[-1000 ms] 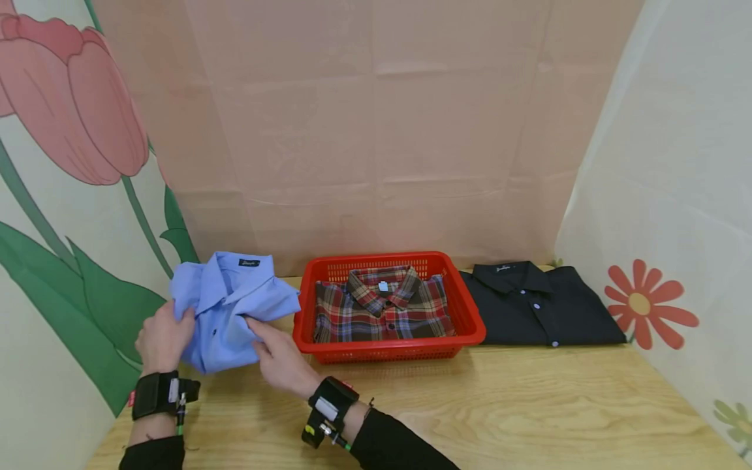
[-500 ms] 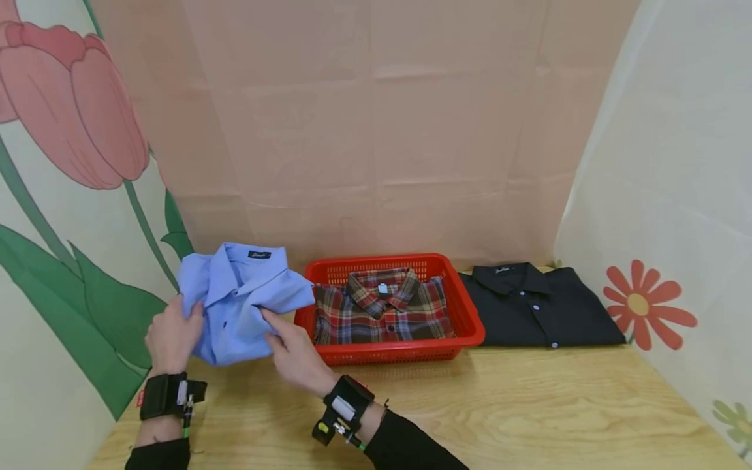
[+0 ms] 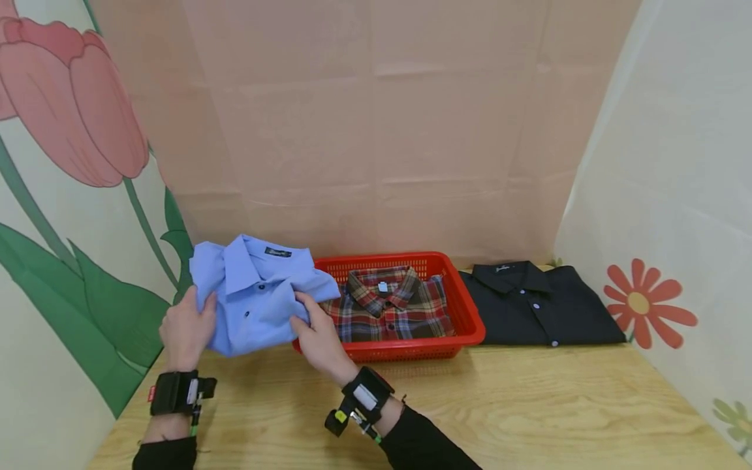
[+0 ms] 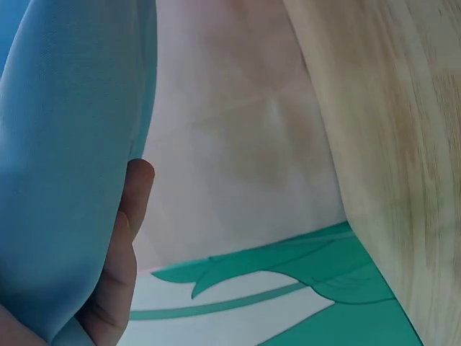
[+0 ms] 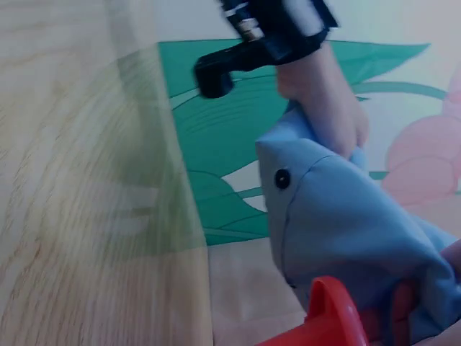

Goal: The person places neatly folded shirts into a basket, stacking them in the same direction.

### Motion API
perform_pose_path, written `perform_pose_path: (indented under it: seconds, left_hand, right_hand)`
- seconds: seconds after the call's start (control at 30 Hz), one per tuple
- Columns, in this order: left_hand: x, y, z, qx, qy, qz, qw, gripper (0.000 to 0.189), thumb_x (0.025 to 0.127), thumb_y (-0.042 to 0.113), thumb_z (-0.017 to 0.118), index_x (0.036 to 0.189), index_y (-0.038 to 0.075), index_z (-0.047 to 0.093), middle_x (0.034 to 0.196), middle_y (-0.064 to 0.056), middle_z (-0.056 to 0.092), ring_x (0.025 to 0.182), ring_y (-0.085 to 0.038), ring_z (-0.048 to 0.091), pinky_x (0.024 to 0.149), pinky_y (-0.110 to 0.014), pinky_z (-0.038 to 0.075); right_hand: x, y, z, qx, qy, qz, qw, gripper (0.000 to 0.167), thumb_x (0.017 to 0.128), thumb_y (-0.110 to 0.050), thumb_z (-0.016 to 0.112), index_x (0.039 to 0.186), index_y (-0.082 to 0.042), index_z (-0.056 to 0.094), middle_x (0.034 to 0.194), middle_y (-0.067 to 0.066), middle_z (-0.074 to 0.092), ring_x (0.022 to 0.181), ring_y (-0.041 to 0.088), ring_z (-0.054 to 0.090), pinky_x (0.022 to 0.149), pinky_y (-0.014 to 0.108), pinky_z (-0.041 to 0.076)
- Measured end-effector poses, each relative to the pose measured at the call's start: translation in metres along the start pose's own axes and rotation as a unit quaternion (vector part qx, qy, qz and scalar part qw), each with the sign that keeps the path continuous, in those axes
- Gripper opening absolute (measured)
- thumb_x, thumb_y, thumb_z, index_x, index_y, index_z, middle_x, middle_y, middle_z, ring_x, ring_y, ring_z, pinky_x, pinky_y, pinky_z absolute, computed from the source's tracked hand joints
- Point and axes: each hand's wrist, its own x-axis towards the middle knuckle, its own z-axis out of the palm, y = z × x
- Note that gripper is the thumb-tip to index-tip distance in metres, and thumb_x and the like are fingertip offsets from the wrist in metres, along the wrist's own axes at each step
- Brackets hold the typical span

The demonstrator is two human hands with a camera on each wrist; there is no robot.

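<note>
A folded light blue shirt (image 3: 264, 307) with dark buttons is held up off the table, its right part overlapping the basket's left end in the head view. My left hand (image 3: 188, 328) grips the shirt's left side, and in the left wrist view its fingers (image 4: 119, 281) curl behind the cloth. On the other side my right hand (image 3: 322, 341) pinches a fold of the shirt, thumb in front. A folded plaid shirt (image 3: 390, 320) lies in the red plastic basket (image 3: 411, 352), collar toward the back wall.
A folded black shirt (image 3: 523, 313) lies on the wooden table (image 3: 529, 405) close to the basket's right side. A pinkish sheet (image 3: 376, 130) hangs behind, with flower-printed panels to the left and right.
Both hands have carried the blue shirt rightward and upward, from beside the basket to over its left edge. The basket, plaid shirt and black shirt have stayed put.
</note>
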Motion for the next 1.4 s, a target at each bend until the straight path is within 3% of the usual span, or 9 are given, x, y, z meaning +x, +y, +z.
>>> perform_pose_path:
  seconds: [0.07, 0.37, 0.5, 0.7, 0.83, 1.03, 1.1, 1.2, 1.4]
  left_hand:
    - [-0.001, 0.004, 0.002, -0.006, 0.006, 0.007, 0.9999, 0.036, 0.101, 0.037, 0.048, 0.09, 0.003, 0.048, 0.068, -0.027, 0.053, 0.065, -0.052, 0.057, 0.045, -0.047, 0.033]
    - [-0.005, 0.019, 0.014, -0.043, 0.05, 0.048, 0.9967, 0.034, 0.101, 0.032, 0.052, 0.089, 0.001, 0.049, 0.063, -0.022, 0.051, 0.056, -0.043, 0.055, 0.046, -0.048, 0.035]
    - [-0.007, 0.025, 0.019, -0.063, 0.062, 0.074, 0.9933, 0.029, 0.1, 0.026, 0.055, 0.091, -0.002, 0.052, 0.07, -0.024, 0.056, 0.058, -0.042, 0.057, 0.048, -0.048, 0.038]
    - [-0.009, 0.033, 0.022, -0.07, 0.094, 0.102, 0.9879, 0.026, 0.098, 0.019, 0.058, 0.089, -0.004, 0.052, 0.067, -0.023, 0.053, 0.054, -0.04, 0.054, 0.046, -0.045, 0.036]
    - [-0.008, 0.038, 0.024, -0.066, 0.119, 0.119, 0.9835, 0.027, 0.096, 0.018, 0.06, 0.084, -0.004, 0.05, 0.057, -0.017, 0.046, 0.046, -0.033, 0.047, 0.043, -0.039, 0.029]
    - [-0.011, 0.047, 0.029, -0.085, 0.124, 0.131, 0.9799, 0.025, 0.095, 0.016, 0.062, 0.085, -0.004, 0.05, 0.054, -0.013, 0.042, 0.044, -0.027, 0.043, 0.043, -0.033, 0.027]
    - [-0.011, 0.05, 0.032, -0.092, 0.12, 0.129, 0.98, 0.025, 0.096, 0.017, 0.062, 0.086, -0.004, 0.051, 0.054, -0.013, 0.042, 0.045, -0.027, 0.044, 0.043, -0.033, 0.028]
    - [-0.013, 0.055, 0.036, -0.104, 0.119, 0.125, 0.9795, 0.025, 0.097, 0.018, 0.061, 0.088, -0.005, 0.052, 0.055, -0.013, 0.044, 0.046, -0.027, 0.045, 0.044, -0.033, 0.029]
    - [-0.017, 0.063, 0.043, -0.13, 0.123, 0.123, 0.9762, 0.025, 0.096, 0.018, 0.062, 0.095, -0.006, 0.056, 0.056, -0.014, 0.048, 0.049, -0.028, 0.051, 0.045, -0.033, 0.032]
  right_hand:
    - [0.001, 0.0, -0.004, 0.03, 0.004, 0.016, 0.9994, 0.044, 0.101, -0.018, 0.047, 0.145, -0.019, 0.045, 0.148, 0.004, 0.047, 0.132, 0.02, 0.047, 0.11, 0.044, 0.039]
    - [0.004, -0.001, -0.027, 0.146, 0.015, 0.065, 0.987, 0.044, 0.099, -0.012, 0.048, 0.143, -0.014, 0.045, 0.147, 0.004, 0.044, 0.128, 0.023, 0.046, 0.109, 0.046, 0.037]
    - [0.003, 0.001, -0.035, 0.193, 0.042, 0.113, 0.9738, 0.052, 0.094, -0.01, 0.051, 0.144, -0.013, 0.037, 0.146, 0.013, 0.043, 0.122, 0.027, 0.049, 0.099, 0.04, 0.041]
    - [0.006, 0.005, -0.045, 0.321, 0.067, 0.196, 0.9242, 0.07, 0.095, -0.026, 0.058, 0.151, -0.011, 0.019, 0.151, 0.018, 0.03, 0.125, 0.03, 0.043, 0.094, 0.038, 0.04]
    - [0.011, 0.006, -0.052, 0.4, 0.042, 0.225, 0.8873, 0.068, 0.096, -0.037, 0.061, 0.147, -0.006, 0.029, 0.143, 0.015, 0.04, 0.116, 0.025, 0.046, 0.09, 0.035, 0.042]
    - [0.016, 0.008, -0.068, 0.5, -0.016, 0.293, 0.8147, 0.07, 0.093, -0.044, 0.065, 0.145, -0.017, 0.028, 0.142, 0.007, 0.039, 0.121, 0.022, 0.042, 0.094, 0.032, 0.039]
    - [0.017, 0.01, -0.074, 0.52, -0.022, 0.301, 0.7991, 0.067, 0.093, -0.041, 0.065, 0.145, -0.02, 0.028, 0.144, 0.006, 0.037, 0.122, 0.022, 0.04, 0.095, 0.032, 0.037]
    - [0.017, 0.014, -0.082, 0.512, -0.021, 0.287, 0.8095, 0.061, 0.096, -0.033, 0.062, 0.145, -0.021, 0.028, 0.146, 0.006, 0.035, 0.124, 0.023, 0.038, 0.096, 0.033, 0.037]
    - [0.013, 0.019, -0.095, 0.395, -0.003, 0.224, 0.8911, 0.058, 0.097, -0.025, 0.061, 0.147, -0.023, 0.031, 0.148, 0.006, 0.041, 0.13, 0.025, 0.044, 0.102, 0.039, 0.041]
